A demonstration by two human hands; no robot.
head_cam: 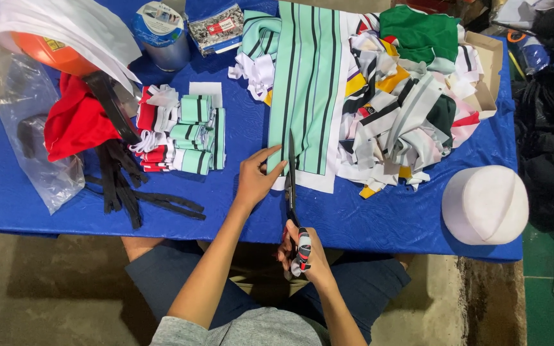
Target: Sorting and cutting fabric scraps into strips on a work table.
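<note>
Seen from above, a seated person's knees in dark blue trousers sit just under the near edge of a blue worktop [379, 224]. The right hand [302, 253] hangs just off that near edge, fingers closed through the cloth-wrapped handles of long scissors [291, 192]. The blades point away from the person and reach into the bottom edge of a mint-green fabric strip with dark stripes [306, 83]. The left hand [258, 176] lies flat, fingers together, pressing the strip's lower left corner down just beside the blades.

Left of the hands, bare blue surface gives open room. Beyond it lie loose black strips [129, 192], some trailing to the near edge. Just past them sits a stack of folded striped pieces [190, 134] in mint, red and white. A red cloth [75, 122] and a clear plastic bag [33, 147] crowd the left edge.

To the right, a white round cap [485, 205] sits at the near right corner, overhanging slightly. Behind it a heap of mixed fabric scraps [405, 109] fills the right half up to a cardboard box [488, 70]. At the far edge stands a grey tin [161, 35].
</note>
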